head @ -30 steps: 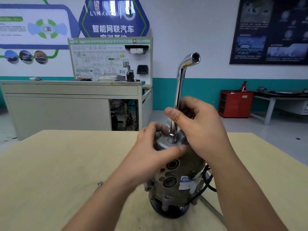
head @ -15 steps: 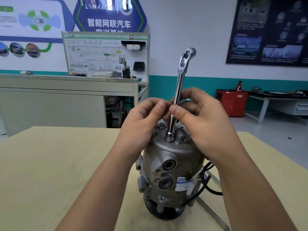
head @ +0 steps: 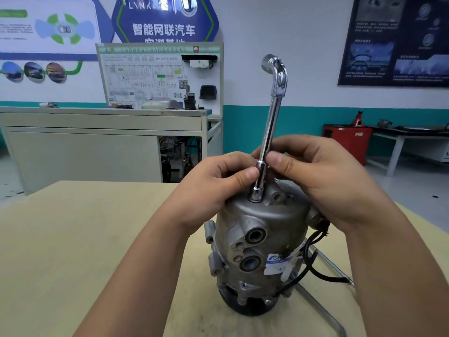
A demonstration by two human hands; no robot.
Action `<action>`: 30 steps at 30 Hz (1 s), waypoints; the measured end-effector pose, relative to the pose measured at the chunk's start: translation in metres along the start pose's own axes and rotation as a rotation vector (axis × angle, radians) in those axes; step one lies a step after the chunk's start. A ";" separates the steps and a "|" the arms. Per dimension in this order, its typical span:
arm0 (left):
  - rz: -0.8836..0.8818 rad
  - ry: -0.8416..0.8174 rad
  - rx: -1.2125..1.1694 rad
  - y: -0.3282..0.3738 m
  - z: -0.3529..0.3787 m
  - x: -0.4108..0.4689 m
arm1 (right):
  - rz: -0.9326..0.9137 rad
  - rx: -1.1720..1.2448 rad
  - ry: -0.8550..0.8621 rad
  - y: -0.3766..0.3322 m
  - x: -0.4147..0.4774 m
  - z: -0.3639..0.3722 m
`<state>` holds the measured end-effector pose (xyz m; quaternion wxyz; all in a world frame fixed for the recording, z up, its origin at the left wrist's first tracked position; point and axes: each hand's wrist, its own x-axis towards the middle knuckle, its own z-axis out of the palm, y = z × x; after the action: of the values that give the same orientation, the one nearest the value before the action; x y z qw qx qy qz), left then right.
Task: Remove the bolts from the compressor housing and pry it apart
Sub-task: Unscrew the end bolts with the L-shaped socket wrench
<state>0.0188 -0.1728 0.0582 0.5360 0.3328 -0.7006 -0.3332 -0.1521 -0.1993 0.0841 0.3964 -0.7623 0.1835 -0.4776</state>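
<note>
The compressor housing is standing upright on the counter, directly below both hands and between the two forearms. Its grey cast body is showing two round ports and a white-and-blue label on the side facing the person.

A chrome L-shaped socket wrench is rising almost vertically from the top of the housing, tilting slightly to the right. Its lower socket end is sitting on the top face just under the fingertips. The bolt under it is hidden by the socket. Its bent upper end is standing well above both hands and pointing left.

The left hand is gripping the lower shaft from the left, with the thumb pressing against the metal and the fingers curling round behind it. The right hand is holding the same stretch of shaft from the right, with the thumb lying on the front and the fingers wrapping behind. The two thumbs are sitting just beside each other with the shaft between them.

A black cable is looping out from the housing under the right wrist. A thin metal bar is lying flat on the counter beside the right forearm.
</note>
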 end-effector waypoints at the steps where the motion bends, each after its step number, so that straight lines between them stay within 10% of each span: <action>1: -0.003 0.006 0.002 -0.001 0.000 0.000 | 0.022 0.036 -0.048 0.002 -0.001 -0.004; 30: -0.028 -0.046 -0.006 -0.004 -0.004 -0.001 | -0.089 0.104 0.181 0.002 0.002 0.015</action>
<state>0.0231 -0.1750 0.0554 0.5163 0.3333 -0.7068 -0.3504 -0.1380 -0.1957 0.0808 0.3957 -0.7017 0.1593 -0.5707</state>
